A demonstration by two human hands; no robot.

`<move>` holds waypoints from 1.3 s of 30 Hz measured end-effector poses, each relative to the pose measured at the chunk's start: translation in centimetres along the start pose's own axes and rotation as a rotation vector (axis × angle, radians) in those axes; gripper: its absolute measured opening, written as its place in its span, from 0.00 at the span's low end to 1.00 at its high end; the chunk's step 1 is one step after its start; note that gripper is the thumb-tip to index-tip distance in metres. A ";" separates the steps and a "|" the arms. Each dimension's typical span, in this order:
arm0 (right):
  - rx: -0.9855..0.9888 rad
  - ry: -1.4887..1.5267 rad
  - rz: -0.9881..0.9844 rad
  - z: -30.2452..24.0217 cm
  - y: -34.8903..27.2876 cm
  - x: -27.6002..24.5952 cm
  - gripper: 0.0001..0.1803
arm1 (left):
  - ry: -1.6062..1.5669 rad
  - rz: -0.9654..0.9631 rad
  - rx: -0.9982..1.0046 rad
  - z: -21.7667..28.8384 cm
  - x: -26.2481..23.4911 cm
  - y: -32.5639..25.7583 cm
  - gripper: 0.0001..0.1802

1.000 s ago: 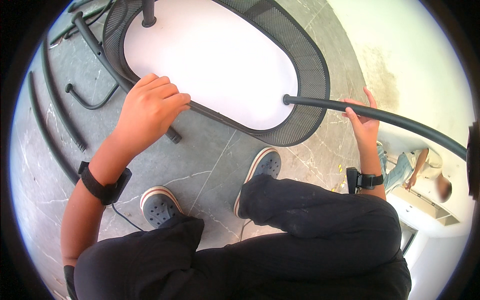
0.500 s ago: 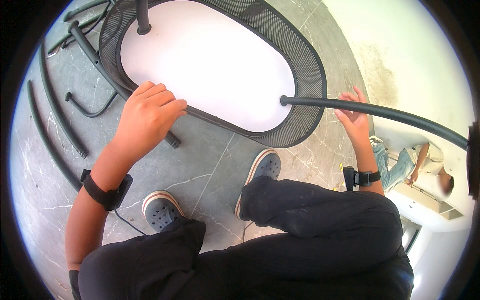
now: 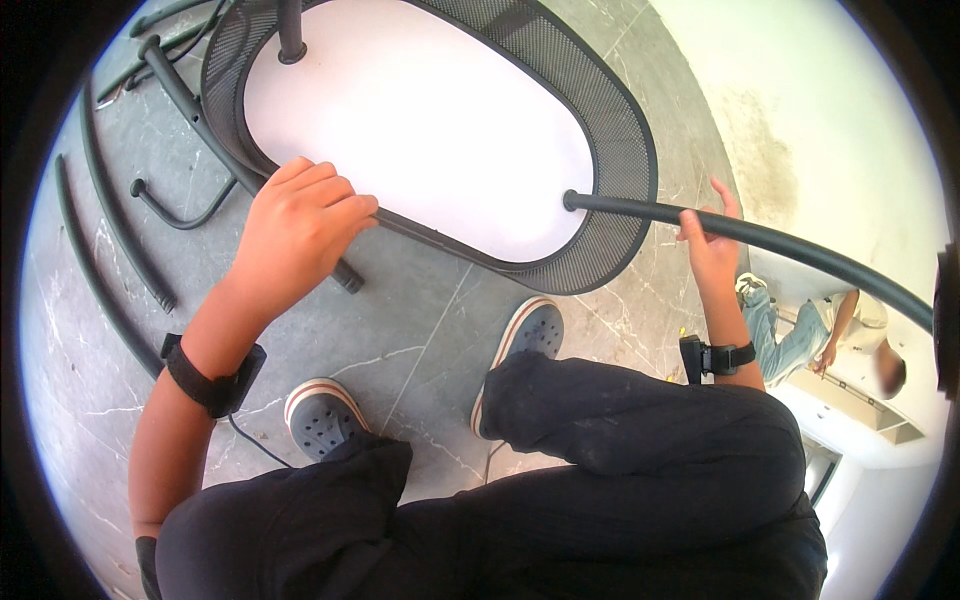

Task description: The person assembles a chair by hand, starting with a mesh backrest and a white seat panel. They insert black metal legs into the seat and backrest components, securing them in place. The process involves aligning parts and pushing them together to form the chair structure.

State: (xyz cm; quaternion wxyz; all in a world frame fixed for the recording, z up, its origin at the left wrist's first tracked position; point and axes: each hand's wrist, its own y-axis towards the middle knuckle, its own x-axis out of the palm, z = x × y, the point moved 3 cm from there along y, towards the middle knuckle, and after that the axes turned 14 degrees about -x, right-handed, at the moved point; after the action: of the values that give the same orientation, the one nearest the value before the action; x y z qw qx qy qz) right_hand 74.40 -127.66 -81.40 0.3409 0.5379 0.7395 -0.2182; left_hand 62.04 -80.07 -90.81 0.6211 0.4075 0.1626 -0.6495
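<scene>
An oval black mesh basket [image 3: 620, 130] with a white oval base [image 3: 420, 130] is tilted in front of me. My left hand [image 3: 310, 220] is closed over its near rim, fingers curled out of sight. One curved black tube [image 3: 830, 245] stands out from the right end of the base and runs off to the far right. My right hand [image 3: 712, 245] holds this tube a little beyond the basket, thumb across it and one finger pointing up; its other fingers are partly hidden. Another black tube [image 3: 290, 35] rises from the base's far left end.
Several loose black tubes lie on the grey tiled floor at the left, including a long curved tube [image 3: 115, 215] and a hooked tube [image 3: 185, 222]. My shoes [image 3: 325, 415] stand below the basket. At the right, another person [image 3: 800, 330] is near a pale wall.
My right hand has risen onto the curved tube, its thumb now across it. The tube's outer end has dipped slightly. My left hand keeps its hold on the rim.
</scene>
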 end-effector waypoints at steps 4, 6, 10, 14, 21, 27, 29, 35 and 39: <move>-0.138 0.160 0.049 -0.5 0.4 1.4 0.44 | -0.012 0.012 0.000 -0.2 0.2 -0.1 0.09; -0.178 0.131 0.040 -1.5 0.3 1.6 0.44 | 0.005 0.003 -0.005 0.0 0.2 0.1 0.09; -0.072 -0.005 0.052 0.1 0.5 0.5 0.46 | 0.014 -0.008 -0.007 -0.1 0.0 0.1 0.09; -0.270 0.048 0.070 -0.6 0.7 1.3 0.45 | -0.004 0.009 -0.005 -0.1 0.1 0.0 0.09; -0.070 0.064 0.076 0.2 0.6 0.9 0.43 | -0.011 0.013 0.007 -0.1 0.3 0.0 0.09; -0.082 0.125 0.046 -0.6 0.6 1.4 0.42 | 0.001 0.009 0.000 0.0 0.0 0.0 0.09; 0.056 -0.002 0.090 0.7 0.3 0.9 0.42 | 0.001 0.005 0.001 0.0 0.1 0.2 0.09; -0.090 0.236 0.045 -1.2 0.6 1.6 0.44 | -0.002 0.013 0.000 0.0 0.2 -0.1 0.08; -0.054 0.229 0.109 1.4 -0.4 0.9 0.43 | -0.004 0.010 0.002 -0.1 0.2 0.0 0.08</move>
State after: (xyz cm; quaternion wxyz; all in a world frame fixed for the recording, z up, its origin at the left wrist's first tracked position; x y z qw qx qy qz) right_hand 74.24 -128.12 -83.01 0.2802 0.5892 0.7489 -0.1165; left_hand 62.14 -80.14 -91.05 0.6244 0.4075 0.1586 -0.6472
